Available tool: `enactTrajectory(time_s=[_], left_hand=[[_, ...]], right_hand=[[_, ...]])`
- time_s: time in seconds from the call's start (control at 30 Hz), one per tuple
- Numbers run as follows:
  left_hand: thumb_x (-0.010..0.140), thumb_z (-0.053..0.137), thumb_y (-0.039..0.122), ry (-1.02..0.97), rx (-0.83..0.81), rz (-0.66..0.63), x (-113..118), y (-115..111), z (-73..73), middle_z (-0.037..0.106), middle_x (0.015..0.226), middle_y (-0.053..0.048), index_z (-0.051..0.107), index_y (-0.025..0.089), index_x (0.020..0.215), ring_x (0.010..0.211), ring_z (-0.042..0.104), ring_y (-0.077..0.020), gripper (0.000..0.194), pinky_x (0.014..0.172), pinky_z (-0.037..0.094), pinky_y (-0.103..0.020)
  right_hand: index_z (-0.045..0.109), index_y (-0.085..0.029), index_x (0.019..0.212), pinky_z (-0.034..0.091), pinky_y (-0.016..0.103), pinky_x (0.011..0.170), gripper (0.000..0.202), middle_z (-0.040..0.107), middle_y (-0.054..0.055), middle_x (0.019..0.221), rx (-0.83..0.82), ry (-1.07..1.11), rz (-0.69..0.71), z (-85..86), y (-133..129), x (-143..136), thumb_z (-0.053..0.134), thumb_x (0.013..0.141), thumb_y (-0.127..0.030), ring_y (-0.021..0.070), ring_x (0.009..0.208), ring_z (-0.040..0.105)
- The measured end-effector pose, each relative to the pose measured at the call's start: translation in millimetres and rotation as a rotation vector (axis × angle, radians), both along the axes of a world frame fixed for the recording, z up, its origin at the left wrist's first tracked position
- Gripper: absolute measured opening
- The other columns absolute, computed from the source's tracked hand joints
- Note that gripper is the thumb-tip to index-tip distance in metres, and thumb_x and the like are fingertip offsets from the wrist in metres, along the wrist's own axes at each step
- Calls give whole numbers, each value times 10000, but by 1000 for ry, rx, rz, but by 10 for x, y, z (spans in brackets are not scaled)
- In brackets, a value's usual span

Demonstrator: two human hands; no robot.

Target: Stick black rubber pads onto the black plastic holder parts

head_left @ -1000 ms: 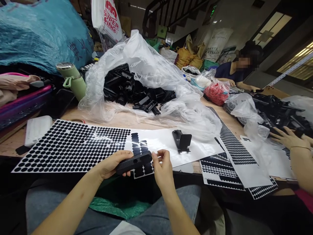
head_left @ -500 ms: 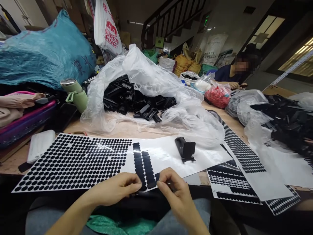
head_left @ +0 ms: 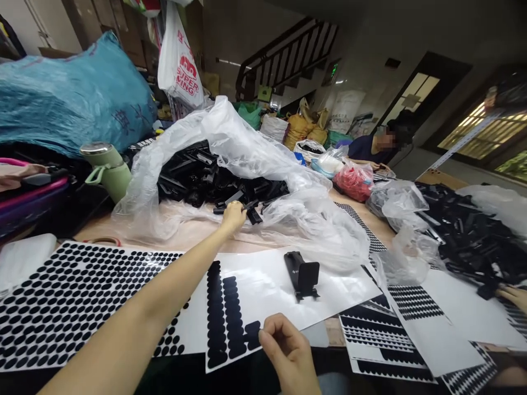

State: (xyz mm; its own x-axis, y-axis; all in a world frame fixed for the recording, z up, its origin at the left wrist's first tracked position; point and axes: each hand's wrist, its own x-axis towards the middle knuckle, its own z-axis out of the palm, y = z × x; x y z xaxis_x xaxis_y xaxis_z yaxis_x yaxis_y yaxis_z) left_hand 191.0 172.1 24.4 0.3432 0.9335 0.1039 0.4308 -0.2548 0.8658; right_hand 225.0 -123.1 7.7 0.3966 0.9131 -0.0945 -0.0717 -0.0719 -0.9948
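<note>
My left hand (head_left: pixel 234 215) is stretched forward to the front of a heap of black plastic parts (head_left: pixel 193 175) in an open clear plastic bag. Its fingers are curled over one black plastic part (head_left: pixel 252 210), their tips partly hidden. Near the table's front edge, my right hand (head_left: pixel 286 348) pinches a black rounded sticker (head_left: pixel 252 331) between thumb and forefinger. The sticker is beside two columns of overlapping black stickers (head_left: pixel 233 315) on a white backing sheet (head_left: pixel 263 274). A black phone-stand-like piece (head_left: pixel 303 274) stands on that sheet.
A sheet of black round stickers (head_left: pixel 82 296) lies left, under my left forearm. More sticker sheets (head_left: pixel 382 340) overlap at right, beside another heap of black parts (head_left: pixel 473 225). A green bottle (head_left: pixel 107 170) stands at left. Another person (head_left: pixel 379 145) sits at the far right; someone's hand (head_left: pixel 514 296) shows at the right edge.
My left hand has left the sticker columns and reached forward to the parts in the bag. My right hand stays by the stickers, still pinching. The view has shifted.
</note>
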Motion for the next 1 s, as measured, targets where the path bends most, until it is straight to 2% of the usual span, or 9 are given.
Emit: enactTrajectory(time_s=[0.13, 0.17, 0.23, 0.27, 0.33, 0.4, 0.47, 0.7, 1.0], left_hand=[[829, 400, 240, -87, -223, -111, -471, -418, 16, 637, 883, -129, 580, 103, 832, 869, 612, -237, 227, 752, 483, -357], [841, 375, 252, -135, -327, -167, -616, -579, 27, 651, 876, -133, 580, 95, 857, 825, 635, -229, 259, 723, 505, -350], [836, 405, 273, -349, -681, -262, -887, -916, 50, 661, 919, -165, 565, 77, 913, 837, 651, -253, 265, 726, 524, -363], [825, 440, 276, -416, -797, -258, -1001, -1074, 58, 664, 920, -178, 560, 70, 907, 839, 654, -266, 252, 714, 534, -357], [801, 498, 270, -488, -930, -204, -1175, -1339, 64, 669, 908, -188, 550, 69, 896, 825, 660, -286, 228, 666, 552, -336], [788, 525, 259, -506, -972, -144, -1280, -1520, 59, 674, 895, -181, 539, 78, 898, 791, 667, -293, 213, 602, 562, -315], [786, 533, 252, -515, -987, -128, -1338, -1635, 51, 675, 897, -173, 534, 82, 916, 772, 670, -292, 213, 566, 564, -301], [789, 534, 259, -529, -1002, -118, -1416, -1849, 15, 674, 875, -145, 539, 88, 921, 768, 671, -284, 216, 567, 569, -296], [784, 548, 272, -553, -1018, -106, -1449, -1967, 18, 678, 816, -104, 548, 109, 851, 754, 675, -269, 177, 566, 567, -282]], right_hand=[[516, -194, 664, 385, 252, 632, 201, 496, 12, 701, -8, 16, -9, 104, 160, 172, 596, 734, -365, 146, 704, 468], [512, -191, 647, 392, 260, 678, 209, 522, 29, 755, 19, 12, -43, 128, 226, 186, 599, 733, -362, 164, 788, 487], [501, -186, 601, 383, 271, 743, 235, 549, 49, 821, 65, 5, -119, 161, 358, 170, 608, 727, -354, 192, 936, 476], [499, -184, 588, 378, 269, 743, 242, 555, 46, 823, 74, 13, -140, 168, 415, 144, 612, 724, -350, 190, 945, 474], [513, -182, 598, 371, 256, 671, 231, 561, 25, 805, 58, 69, -139, 168, 488, 72, 618, 720, -347, 144, 793, 491], [532, -176, 630, 346, 249, 576, 210, 575, 15, 868, 30, 161, -114, 158, 500, -4, 627, 711, -345, 79, 595, 422], [545, -167, 652, 317, 245, 521, 204, 576, 22, 950, 9, 235, -99, 145, 464, -68, 639, 698, -343, 46, 519, 347], [551, -154, 651, 333, 243, 568, 200, 567, 17, 905, -4, 198, -135, 58, 272, -195, 640, 699, -327, 44, 538, 358], [535, -161, 643, 335, 245, 594, 206, 540, 1, 811, 19, 147, -147, 7, 198, -243, 626, 710, -333, 67, 574, 378]])
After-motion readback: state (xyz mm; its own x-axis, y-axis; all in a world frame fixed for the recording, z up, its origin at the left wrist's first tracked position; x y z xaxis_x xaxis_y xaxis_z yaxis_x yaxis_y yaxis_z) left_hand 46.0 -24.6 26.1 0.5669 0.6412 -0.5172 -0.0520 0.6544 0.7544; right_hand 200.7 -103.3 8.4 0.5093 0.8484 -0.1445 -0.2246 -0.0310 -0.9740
